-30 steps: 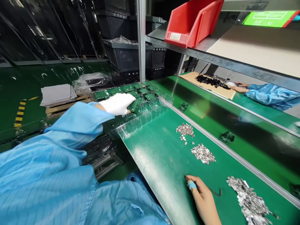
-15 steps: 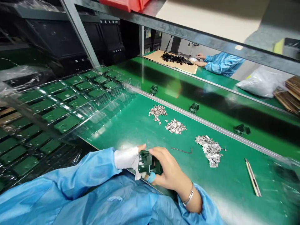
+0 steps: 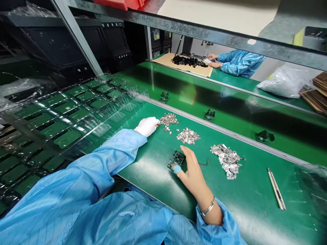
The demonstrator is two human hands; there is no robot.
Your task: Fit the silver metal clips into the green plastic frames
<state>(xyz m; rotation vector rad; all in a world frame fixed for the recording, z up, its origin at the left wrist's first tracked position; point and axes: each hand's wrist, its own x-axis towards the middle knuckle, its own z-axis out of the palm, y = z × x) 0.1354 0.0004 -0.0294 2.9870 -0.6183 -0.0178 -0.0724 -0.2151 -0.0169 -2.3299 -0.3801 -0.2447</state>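
My left hand [image 3: 147,126], in a white glove with a bare fingertip showing, reaches to the edge of a pile of small metal pieces [image 3: 169,119]. Its fingers are drawn together there; what lies between them is hidden. A green circuit board [image 3: 175,159] rests on the green work surface [image 3: 150,170]. Beside it is my right hand [image 3: 192,172], its thumb and forefinger spread apart. The thumb, wrapped in a blue band, overlaps the board's near edge. Partly behind this hand lies a hex key [image 3: 204,164].
A second metal pile [image 3: 188,136] and a heap of flat silver pieces [image 3: 227,161] lie ahead. To the right is a cutter knife [image 3: 276,189]. Several boards sit along the green strip [image 3: 184,97] behind a metal rail. Clear plastic trays [image 3: 66,117] stand left. A co-worker's sleeves [image 3: 237,61] show beyond.
Both hands held the circuit board close to my body before. The board now lies farther forward on the surface, and my left hand has left it and moved forward to the metal pile.
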